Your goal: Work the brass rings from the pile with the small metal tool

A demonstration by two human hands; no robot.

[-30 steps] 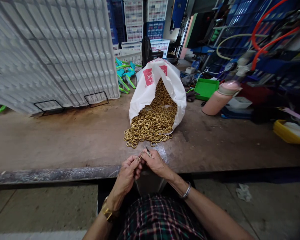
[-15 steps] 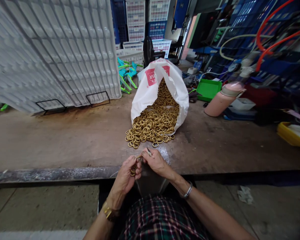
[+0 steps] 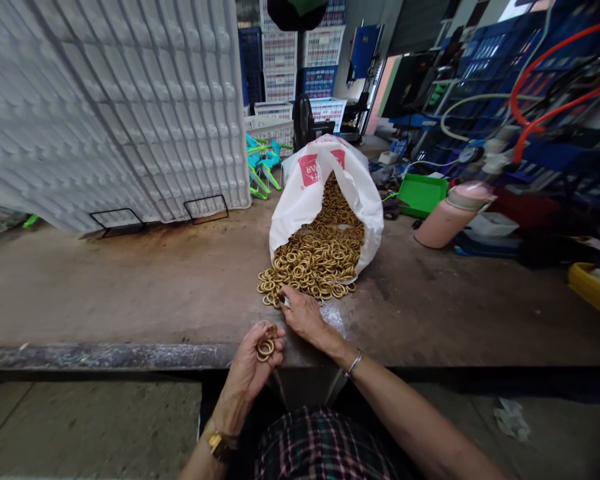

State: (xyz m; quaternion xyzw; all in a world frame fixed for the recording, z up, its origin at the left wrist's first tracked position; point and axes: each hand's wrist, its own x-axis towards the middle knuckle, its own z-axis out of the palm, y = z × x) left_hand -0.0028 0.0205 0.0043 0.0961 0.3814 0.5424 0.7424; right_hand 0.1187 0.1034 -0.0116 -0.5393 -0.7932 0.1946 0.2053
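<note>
My left hand point(image 3: 256, 355) is closed round a few brass-coloured rings point(image 3: 265, 350), held just above the table's front edge. My right hand point(image 3: 304, 316) reaches to the near edge of a heap of the same rings point(image 3: 313, 257). A small tool point(image 3: 285, 301) with a dark tip and a pale part sticks out of its curled fingers; the rest of it is hidden. The heap spills onto the table out of a white plastic bag point(image 3: 295, 200) with red print, lying with its mouth towards me.
On the wooden table point(image 3: 130, 287), white ribbed trays point(image 3: 170, 113) stand in black wire holders at left. Teal and green plastic pieces point(image 3: 265, 163) lie behind. To the right are a green tray point(image 3: 423, 193), a pink bottle point(image 3: 447, 217) and a yellow container point(image 3: 593, 287).
My right hand has left my left hand and moved forward to the ring heap. My left hand has turned, showing its rings more. The view has tilted up slightly.
</note>
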